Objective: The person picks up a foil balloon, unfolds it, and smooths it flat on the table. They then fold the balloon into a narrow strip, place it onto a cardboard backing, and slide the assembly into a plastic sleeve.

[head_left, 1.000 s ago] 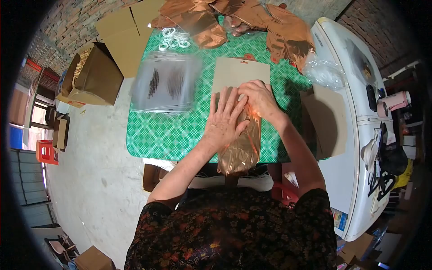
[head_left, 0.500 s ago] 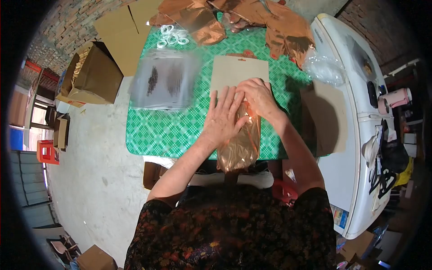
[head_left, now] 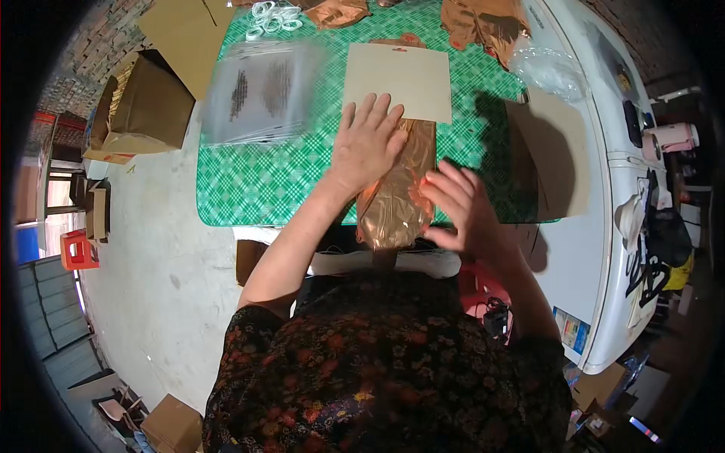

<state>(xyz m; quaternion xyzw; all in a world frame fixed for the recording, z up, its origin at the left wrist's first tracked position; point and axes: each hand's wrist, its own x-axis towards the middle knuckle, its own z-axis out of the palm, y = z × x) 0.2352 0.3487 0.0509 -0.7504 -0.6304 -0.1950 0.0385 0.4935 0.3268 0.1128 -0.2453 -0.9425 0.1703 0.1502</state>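
My left hand (head_left: 365, 149) lies flat, fingers stretched out, over the lower edge of a beige card (head_left: 396, 75) with a hang hole. Its thumb side rests on a flat, folded copper-coloured foil balloon (head_left: 404, 177). The foil runs from under the card toward me, and its rounded end hangs over the table's near edge. To the right of that end is my right hand (head_left: 462, 208), open and slightly blurred, its fingertips right at the foil's side. More copper foil shows past the card's top edge.
On the green checked tablecloth (head_left: 249, 181) lie a stack of clear plastic bags (head_left: 264, 90), white rings (head_left: 272, 21) and more copper foil (head_left: 483, 30). Clear plastic (head_left: 547, 72) and a brown cardboard sheet (head_left: 563, 151) are at right, beside a white fridge (head_left: 578, 287). A cardboard box (head_left: 151, 106) stands left.
My right hand has left the card's lower edge and come down toward me along the foil, opening. My left hand stays pressed flat. The view has tilted, so the table sits higher.
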